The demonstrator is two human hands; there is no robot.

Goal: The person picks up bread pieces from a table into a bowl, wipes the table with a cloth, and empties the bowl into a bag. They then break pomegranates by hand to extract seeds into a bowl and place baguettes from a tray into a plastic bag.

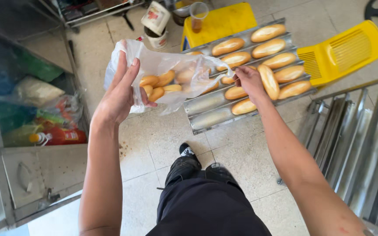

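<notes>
My left hand [120, 94] holds up a clear plastic bag [162, 70] by its left edge; several golden bread rolls [157, 85] lie inside it. My right hand [249, 80] grips the bag's right edge above a grooved metal baking tray [206, 116]. The tray rests on the floor and on a low yellow stool [219, 22]. Several more bread loaves [270, 81] lie in the tray's channels at its far end, beside my right hand.
A yellow plastic chair [342, 52] lies tipped at the right. Empty grooved metal trays [355, 144] stand lower right. A steel cabinet [31, 109] with bottles and bags is at the left. A plastic cup [197, 15] and a tub [156, 26] sit beyond the bag.
</notes>
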